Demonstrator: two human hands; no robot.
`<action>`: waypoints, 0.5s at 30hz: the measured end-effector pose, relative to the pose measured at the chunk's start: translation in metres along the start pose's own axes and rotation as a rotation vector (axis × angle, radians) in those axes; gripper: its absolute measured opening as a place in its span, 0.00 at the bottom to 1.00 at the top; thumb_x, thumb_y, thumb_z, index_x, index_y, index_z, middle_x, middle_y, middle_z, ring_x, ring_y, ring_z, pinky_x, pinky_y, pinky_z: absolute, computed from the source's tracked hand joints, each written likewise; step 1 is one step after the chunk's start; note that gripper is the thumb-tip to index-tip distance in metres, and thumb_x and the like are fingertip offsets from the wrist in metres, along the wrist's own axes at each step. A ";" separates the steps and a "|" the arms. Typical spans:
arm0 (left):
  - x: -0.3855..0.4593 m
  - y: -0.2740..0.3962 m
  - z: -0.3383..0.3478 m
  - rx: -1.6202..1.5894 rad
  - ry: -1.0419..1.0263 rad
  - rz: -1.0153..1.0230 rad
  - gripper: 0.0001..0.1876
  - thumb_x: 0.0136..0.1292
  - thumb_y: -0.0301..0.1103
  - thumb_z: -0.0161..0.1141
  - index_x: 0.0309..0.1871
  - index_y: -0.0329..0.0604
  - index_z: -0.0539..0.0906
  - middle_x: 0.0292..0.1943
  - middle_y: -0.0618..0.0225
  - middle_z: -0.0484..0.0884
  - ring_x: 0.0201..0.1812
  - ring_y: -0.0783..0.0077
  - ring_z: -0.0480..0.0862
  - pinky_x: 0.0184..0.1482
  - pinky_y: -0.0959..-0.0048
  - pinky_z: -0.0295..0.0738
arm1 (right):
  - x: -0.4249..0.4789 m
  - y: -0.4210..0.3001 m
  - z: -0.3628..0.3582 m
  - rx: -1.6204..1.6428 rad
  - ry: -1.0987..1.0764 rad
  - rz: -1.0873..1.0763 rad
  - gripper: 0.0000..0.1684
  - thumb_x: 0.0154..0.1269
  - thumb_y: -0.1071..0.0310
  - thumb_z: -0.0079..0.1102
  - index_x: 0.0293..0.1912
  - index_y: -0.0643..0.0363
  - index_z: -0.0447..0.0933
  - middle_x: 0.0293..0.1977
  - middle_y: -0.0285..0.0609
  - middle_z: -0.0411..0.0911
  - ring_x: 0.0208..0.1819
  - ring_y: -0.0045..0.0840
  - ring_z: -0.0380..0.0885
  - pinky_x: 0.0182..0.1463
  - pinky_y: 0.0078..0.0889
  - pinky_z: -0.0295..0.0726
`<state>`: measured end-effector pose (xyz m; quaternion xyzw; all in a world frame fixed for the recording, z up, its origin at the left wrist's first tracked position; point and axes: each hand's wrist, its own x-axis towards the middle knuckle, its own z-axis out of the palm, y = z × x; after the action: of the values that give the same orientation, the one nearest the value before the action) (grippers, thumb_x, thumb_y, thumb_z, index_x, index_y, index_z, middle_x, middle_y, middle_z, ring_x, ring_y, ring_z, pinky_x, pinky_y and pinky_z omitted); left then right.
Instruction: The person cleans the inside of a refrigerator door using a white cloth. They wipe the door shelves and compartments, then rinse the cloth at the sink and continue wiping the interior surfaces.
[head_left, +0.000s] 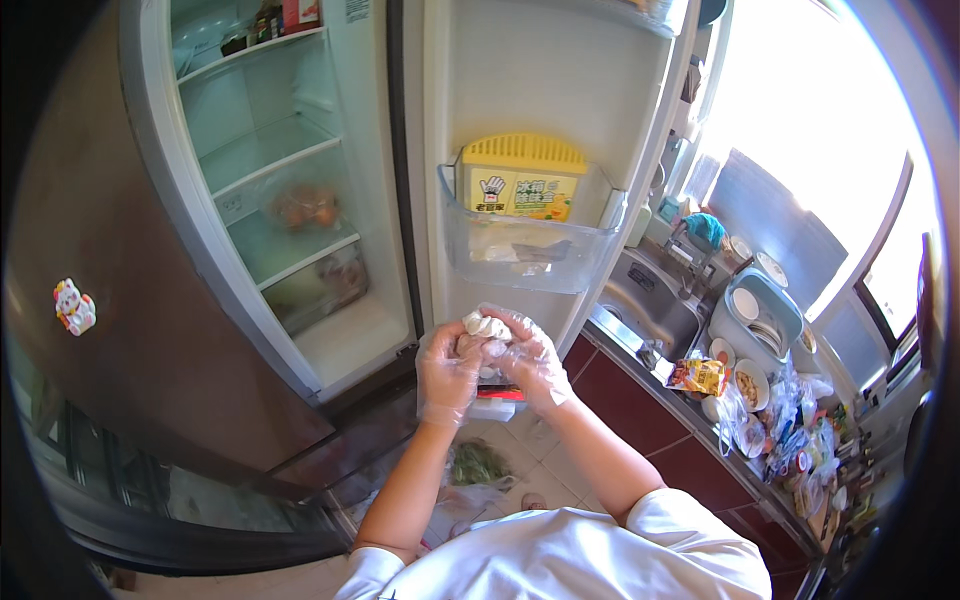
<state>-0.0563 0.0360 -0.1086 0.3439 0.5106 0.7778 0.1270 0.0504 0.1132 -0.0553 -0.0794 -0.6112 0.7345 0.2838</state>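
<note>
Clear disposable plastic gloves cover both of my hands, which meet in front of the open refrigerator door. Between the fingertips is a small, lumpy white item (486, 326) that looks like a garlic bulb; its lower part is hidden by fingers and glove film. My left hand (450, 371) grips it from the left. From the right, my right hand (534, 360) closes around its other side. Just beyond the hands, a clear door bin (525, 259) holds a yellow-topped refrigerator deodorizer box (521, 180) that bears writing.
Left, the refrigerator compartment has glass shelves (270, 154), bagged round food (306, 206) and a bottom drawer (319, 289). Leafy greens (478, 461) lie on the tiled floor below. Right are a steel sink (652, 300), a dish basin (757, 319) and a counter crowded with plastic bags (787, 405).
</note>
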 end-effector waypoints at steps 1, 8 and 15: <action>0.001 0.001 -0.001 -0.022 -0.041 -0.018 0.14 0.64 0.30 0.61 0.51 0.36 0.77 0.41 0.65 0.81 0.43 0.76 0.79 0.48 0.73 0.76 | 0.005 0.006 -0.006 0.045 0.045 0.011 0.25 0.62 0.69 0.61 0.59 0.60 0.73 0.50 0.40 0.77 0.52 0.22 0.75 0.56 0.26 0.74; 0.018 -0.033 -0.058 -0.140 0.286 -0.078 0.12 0.67 0.34 0.54 0.48 0.37 0.79 0.38 0.68 0.82 0.37 0.79 0.78 0.41 0.79 0.72 | 0.063 0.037 -0.025 -0.333 0.325 -0.253 0.20 0.56 0.72 0.61 0.50 0.62 0.78 0.38 0.41 0.81 0.40 0.26 0.78 0.46 0.30 0.76; -0.002 -0.084 -0.075 -0.013 0.302 -0.184 0.07 0.67 0.29 0.55 0.45 0.39 0.80 0.39 0.69 0.82 0.34 0.80 0.79 0.39 0.80 0.75 | 0.094 0.075 -0.010 -0.725 0.118 -0.286 0.13 0.53 0.72 0.63 0.41 0.61 0.78 0.35 0.52 0.80 0.41 0.47 0.78 0.46 0.40 0.76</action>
<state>-0.1176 0.0196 -0.2013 0.1741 0.5483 0.8089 0.1218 -0.0468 0.1630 -0.1071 -0.1304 -0.8187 0.4180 0.3715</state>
